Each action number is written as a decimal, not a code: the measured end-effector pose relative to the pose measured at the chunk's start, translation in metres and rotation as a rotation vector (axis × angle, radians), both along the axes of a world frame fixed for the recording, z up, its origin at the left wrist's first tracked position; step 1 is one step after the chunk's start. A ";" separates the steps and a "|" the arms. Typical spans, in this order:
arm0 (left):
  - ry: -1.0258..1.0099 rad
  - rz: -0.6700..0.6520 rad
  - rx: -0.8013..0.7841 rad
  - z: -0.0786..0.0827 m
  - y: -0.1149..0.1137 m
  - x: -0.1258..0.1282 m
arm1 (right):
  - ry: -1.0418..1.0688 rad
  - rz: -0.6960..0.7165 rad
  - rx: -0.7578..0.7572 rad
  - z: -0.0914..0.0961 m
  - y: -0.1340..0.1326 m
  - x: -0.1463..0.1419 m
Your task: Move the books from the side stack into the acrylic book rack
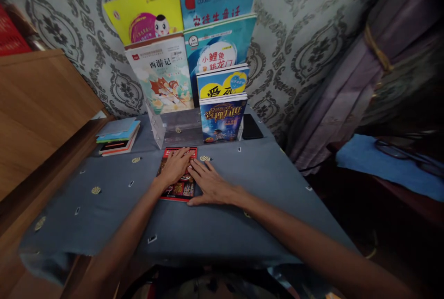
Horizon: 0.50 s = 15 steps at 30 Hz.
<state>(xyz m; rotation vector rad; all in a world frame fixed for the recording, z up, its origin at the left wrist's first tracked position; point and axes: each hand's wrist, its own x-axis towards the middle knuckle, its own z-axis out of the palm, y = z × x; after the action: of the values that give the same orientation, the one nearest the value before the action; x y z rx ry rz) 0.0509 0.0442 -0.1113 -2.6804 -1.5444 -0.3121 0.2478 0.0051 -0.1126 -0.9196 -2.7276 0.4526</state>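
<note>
A small book with a red and black cover (178, 190) lies flat on the blue-grey tablecloth (243, 174). Across its upper half rests my left hand (175, 166), palm down with the fingers stretched out. My right hand (211, 182) is laid flat at the book's right edge, its fingertips on the cover and its thumb spread toward the lower corner. Neither hand grips anything. Part of the cover is hidden beneath the hands. Just behind stands a clear stepped book rack (180, 128) holding several upright books, among them a blue one (222, 121) in front and a white one (166, 77).
A short stack of books (120, 137) lies at the table's left. Beside the rack's right end is a black phone-like slab (252, 126). A wooden cabinet (45, 105) borders the left side. At right are a tied curtain (333, 82) and glasses (391, 149) on blue cloth.
</note>
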 end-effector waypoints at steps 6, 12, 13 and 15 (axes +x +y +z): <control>-0.158 0.166 0.075 -0.012 -0.010 -0.049 | -0.052 -0.013 -0.015 0.003 -0.001 0.000; -0.267 0.330 0.118 -0.022 -0.021 -0.073 | -0.035 -0.010 -0.003 0.001 -0.001 -0.001; -0.286 0.333 0.110 -0.022 -0.022 -0.073 | -0.033 -0.011 -0.003 0.001 -0.001 0.000; -0.352 0.333 0.086 -0.022 -0.022 -0.071 | -0.026 -0.013 -0.004 0.000 -0.001 0.000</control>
<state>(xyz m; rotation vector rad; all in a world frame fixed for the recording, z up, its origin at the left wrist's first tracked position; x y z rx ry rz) -0.0204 0.0220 -0.1331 -2.3380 -1.9773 -0.8459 0.2475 0.0042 -0.1121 -0.9503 -2.7437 0.4468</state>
